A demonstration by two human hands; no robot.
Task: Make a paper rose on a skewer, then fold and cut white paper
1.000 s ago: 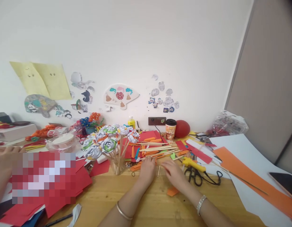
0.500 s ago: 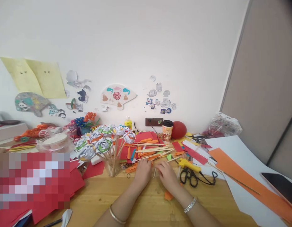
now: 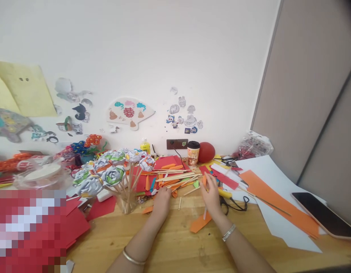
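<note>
My left hand [image 3: 162, 201] rests low over the table, its fingers curled and pressed together beside small paper scraps; what they hold, if anything, is hidden. My right hand [image 3: 211, 195] is a little raised, thumb and fingers around a small orange paper piece [image 3: 204, 178] that stands upright. Between the hands a short wooden stick [image 3: 180, 203] lies on the wood. Below my right hand is a folded orange paper strip [image 3: 200, 224]. Beyond both hands lies a pile of wooden sticks [image 3: 178, 176] mixed with orange and red paper.
Paper flowers [image 3: 114, 174] on sticks stand in a clear cup [image 3: 126, 203] at left. A drink cup [image 3: 193, 154] and a red balloon [image 3: 206, 152] are at the wall. Yellow-handled tool [image 3: 225, 193], white sheet [image 3: 263, 167] and phone [image 3: 324, 212] lie right; red paper [image 3: 78, 227] lies left.
My hands, close together before, have moved apart: the right one rose and went right to the orange paper piece, the left one shifted left. The view has turned slightly right.
</note>
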